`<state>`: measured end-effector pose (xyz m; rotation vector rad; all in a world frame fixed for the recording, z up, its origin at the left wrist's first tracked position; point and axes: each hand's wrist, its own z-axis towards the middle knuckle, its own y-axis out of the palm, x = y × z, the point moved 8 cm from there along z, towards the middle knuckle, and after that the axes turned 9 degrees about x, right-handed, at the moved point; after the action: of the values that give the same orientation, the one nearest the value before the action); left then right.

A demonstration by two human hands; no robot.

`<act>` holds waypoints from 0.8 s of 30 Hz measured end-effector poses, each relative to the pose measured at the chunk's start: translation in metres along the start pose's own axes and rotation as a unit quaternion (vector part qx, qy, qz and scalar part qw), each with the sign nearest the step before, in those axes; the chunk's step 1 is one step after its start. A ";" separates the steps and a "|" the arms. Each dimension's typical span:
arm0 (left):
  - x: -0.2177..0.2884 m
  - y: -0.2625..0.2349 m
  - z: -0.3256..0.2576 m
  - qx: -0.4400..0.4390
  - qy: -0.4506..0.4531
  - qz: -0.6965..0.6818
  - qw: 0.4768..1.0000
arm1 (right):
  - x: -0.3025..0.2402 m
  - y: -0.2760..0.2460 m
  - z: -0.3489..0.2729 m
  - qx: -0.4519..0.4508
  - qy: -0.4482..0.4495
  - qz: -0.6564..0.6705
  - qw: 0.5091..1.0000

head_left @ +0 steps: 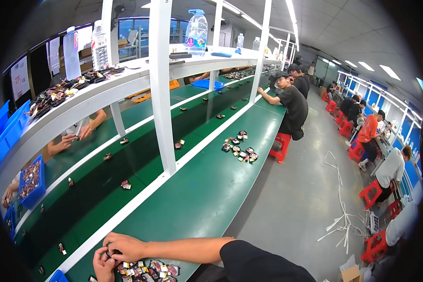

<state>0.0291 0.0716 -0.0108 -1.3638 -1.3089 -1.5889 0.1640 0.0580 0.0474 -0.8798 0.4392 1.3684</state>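
Head camera looks along a long green workbench (pixel 207 188) with a darker conveyor belt (pixel 103 183) running beside it. At the lower edge, the person's two hands meet over a heap of small dark electronic parts (pixel 148 271) lying on the bench's near end. The left hand (pixel 103 265) is curled, fingers pinched narrow around a small dark part (pixel 109 254) that is mostly hidden. The right hand (pixel 124 245) lies across just above it, fingers bent down onto the same part; its forearm reaches in from a black sleeve (pixel 254 263) at the right. Farther along the bench lies a second cluster of parts (pixel 239 148), and single pieces sit spaced along the belt. A blue bin (pixel 32 181) of parts stands at the left. Other workers sit on red stools (pixel 281 145) down the line.
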 end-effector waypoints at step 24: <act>0.005 -0.004 -0.003 0.032 -0.019 -0.010 0.999 | 0.014 0.006 0.003 -0.014 0.003 0.059 0.998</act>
<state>0.0237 0.0703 -0.0066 -1.3516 -1.3881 -1.5282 0.1601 0.0690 0.0375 -0.8925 0.4832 1.4843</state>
